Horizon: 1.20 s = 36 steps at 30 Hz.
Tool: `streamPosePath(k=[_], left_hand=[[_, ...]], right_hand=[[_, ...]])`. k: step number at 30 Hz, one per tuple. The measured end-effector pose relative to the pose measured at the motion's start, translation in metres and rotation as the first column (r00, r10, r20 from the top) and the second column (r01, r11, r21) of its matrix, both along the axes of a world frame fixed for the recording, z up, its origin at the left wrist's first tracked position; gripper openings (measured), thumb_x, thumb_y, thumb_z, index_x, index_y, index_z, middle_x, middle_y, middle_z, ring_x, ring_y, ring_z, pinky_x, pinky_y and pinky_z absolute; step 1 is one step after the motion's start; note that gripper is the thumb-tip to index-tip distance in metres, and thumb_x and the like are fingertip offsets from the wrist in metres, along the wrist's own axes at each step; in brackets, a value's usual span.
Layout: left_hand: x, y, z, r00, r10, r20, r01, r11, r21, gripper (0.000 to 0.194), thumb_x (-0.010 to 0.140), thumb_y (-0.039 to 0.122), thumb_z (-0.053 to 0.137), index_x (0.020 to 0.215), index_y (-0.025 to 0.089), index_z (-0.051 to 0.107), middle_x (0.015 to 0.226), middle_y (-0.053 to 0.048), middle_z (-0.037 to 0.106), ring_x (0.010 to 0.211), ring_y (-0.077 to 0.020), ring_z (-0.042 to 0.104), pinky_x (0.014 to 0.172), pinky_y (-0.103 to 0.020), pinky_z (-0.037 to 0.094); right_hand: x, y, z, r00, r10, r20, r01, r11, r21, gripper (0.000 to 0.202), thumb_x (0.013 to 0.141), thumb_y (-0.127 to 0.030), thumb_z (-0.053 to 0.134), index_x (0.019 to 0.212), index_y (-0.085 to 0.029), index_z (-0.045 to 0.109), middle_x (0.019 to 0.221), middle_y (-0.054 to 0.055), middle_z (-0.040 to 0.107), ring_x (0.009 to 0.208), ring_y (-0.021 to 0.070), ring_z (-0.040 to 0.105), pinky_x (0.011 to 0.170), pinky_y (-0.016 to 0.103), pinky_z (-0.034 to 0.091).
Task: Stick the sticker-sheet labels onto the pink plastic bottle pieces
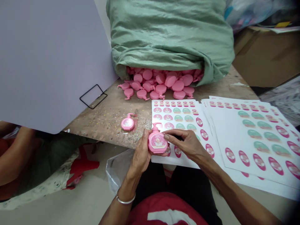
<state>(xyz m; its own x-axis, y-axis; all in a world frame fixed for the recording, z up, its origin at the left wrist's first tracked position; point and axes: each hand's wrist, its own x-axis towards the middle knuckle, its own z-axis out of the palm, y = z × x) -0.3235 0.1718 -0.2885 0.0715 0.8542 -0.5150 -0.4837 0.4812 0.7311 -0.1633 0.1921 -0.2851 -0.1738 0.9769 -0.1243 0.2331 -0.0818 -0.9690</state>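
Observation:
A small pink toy pump bottle (157, 142) with a round printed label on its front is upright in my left hand (141, 153), which is closed around its left side and base. Against the label's right edge, the fingertips of my right hand (185, 142) press near the bottle's side; whether they pinch anything is hard to see. Under my hands lies a sheet of stickers (164, 107) with pink and green ovals. Another labelled pink bottle (127, 123) rests on the table to the left.
A green sack (171, 34) spills several plain pink bottles (161, 89) onto the wooden table (100, 125). More sticker sheets (236, 131) are stacked at right. A grey panel (51, 56) and black wire frame (93, 96) stand left, beside another person's arm (17, 153). A cardboard box (264, 56) sits behind.

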Motion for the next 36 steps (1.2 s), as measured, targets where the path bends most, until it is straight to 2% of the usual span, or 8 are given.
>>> streamPosePath(k=[13, 20, 22, 25, 27, 30, 34, 36], left_hand=[[-0.001, 0.002, 0.002, 0.998, -0.005, 0.060, 0.006, 1.000, -0.006, 0.045, 0.093, 0.048, 0.041, 0.113, 0.012, 0.061, 0.106, -0.010, 0.067, 0.089, -0.0203, 0.067, 0.070, -0.032, 0.061], [-0.003, -0.001, -0.006, 0.987, -0.157, -0.028, 0.159, 0.976, 0.151, 0.044, 0.076, 0.041, 0.070, 0.112, 0.018, 0.059, 0.097, -0.005, 0.066, 0.072, -0.0145, 0.065, 0.058, -0.024, 0.058], [-0.003, -0.001, -0.011, 0.986, -0.126, -0.109, 0.143, 0.976, 0.166, 0.044, 0.075, 0.041, 0.071, 0.110, 0.017, 0.059, 0.093, -0.005, 0.065, 0.070, -0.0131, 0.063, 0.056, -0.022, 0.056], [0.002, 0.000, -0.015, 0.966, -0.057, -0.252, 0.107, 0.976, 0.191, 0.041, 0.078, 0.046, 0.067, 0.106, 0.016, 0.060, 0.084, -0.003, 0.063, 0.066, -0.0121, 0.059, 0.056, -0.021, 0.053], [0.007, -0.001, -0.016, 0.936, -0.009, -0.352, 0.095, 0.969, 0.229, 0.035, 0.083, 0.047, 0.060, 0.100, 0.016, 0.061, 0.082, -0.003, 0.062, 0.068, -0.0130, 0.058, 0.060, -0.022, 0.052], [0.009, -0.002, -0.016, 0.884, 0.104, -0.457, 0.031, 0.960, 0.279, 0.031, 0.088, 0.046, 0.052, 0.090, 0.018, 0.063, 0.081, -0.004, 0.062, 0.077, -0.0153, 0.058, 0.070, -0.022, 0.049], [-0.013, 0.008, -0.028, 0.829, 0.207, -0.520, -0.047, 0.951, 0.305, 0.031, 0.087, 0.048, 0.052, 0.091, 0.019, 0.062, 0.071, 0.000, 0.060, 0.070, -0.0162, 0.057, 0.066, -0.024, 0.046], [-0.033, 0.023, -0.039, 0.694, 0.279, -0.663, -0.027, 0.931, 0.363, 0.031, 0.085, 0.048, 0.055, 0.095, 0.018, 0.062, 0.073, 0.000, 0.061, 0.070, -0.0170, 0.057, 0.066, -0.025, 0.045]], right_hand=[[-0.001, -0.001, 0.001, 0.998, -0.016, 0.055, 0.013, 0.999, 0.050, 0.029, 0.076, -0.045, 0.067, 0.086, -0.019, 0.075, 0.083, 0.004, 0.074, 0.074, 0.0190, 0.066, 0.063, 0.028, 0.052], [0.002, -0.001, -0.001, 0.989, 0.003, 0.151, -0.022, 0.992, 0.125, 0.028, 0.081, -0.046, 0.062, 0.087, -0.021, 0.074, 0.082, 0.004, 0.073, 0.072, 0.0192, 0.064, 0.065, 0.031, 0.050], [0.004, -0.001, -0.003, 0.949, -0.068, 0.309, -0.007, 0.972, 0.233, 0.028, 0.081, -0.044, 0.062, 0.090, -0.020, 0.073, 0.081, 0.007, 0.072, 0.075, 0.0219, 0.064, 0.072, 0.036, 0.049], [-0.001, -0.003, -0.009, 0.843, -0.284, 0.458, 0.091, 0.913, 0.398, 0.040, 0.079, -0.045, 0.064, 0.108, -0.018, 0.068, 0.096, 0.012, 0.070, 0.091, 0.0287, 0.062, 0.086, 0.045, 0.044], [-0.012, -0.007, -0.015, 0.870, -0.319, 0.376, 0.168, 0.909, 0.382, 0.058, 0.078, -0.049, 0.064, 0.126, -0.019, 0.055, 0.117, 0.014, 0.064, 0.105, 0.0294, 0.059, 0.090, 0.044, 0.045], [-0.027, -0.011, -0.027, 0.940, -0.251, 0.230, 0.190, 0.948, 0.257, 0.075, 0.077, -0.054, 0.064, 0.138, -0.021, 0.038, 0.135, 0.014, 0.051, 0.117, 0.0262, 0.055, 0.092, 0.040, 0.048], [-0.007, 0.014, -0.038, 0.897, -0.301, 0.324, 0.228, 0.942, 0.244, 0.067, 0.079, -0.055, 0.060, 0.133, -0.019, 0.043, 0.130, 0.015, 0.056, 0.116, 0.0276, 0.056, 0.092, 0.043, 0.047], [0.015, 0.044, -0.038, 0.871, -0.298, 0.391, 0.209, 0.945, 0.253, 0.057, 0.082, -0.055, 0.057, 0.127, -0.020, 0.049, 0.121, 0.013, 0.062, 0.106, 0.0266, 0.062, 0.086, 0.041, 0.049]])
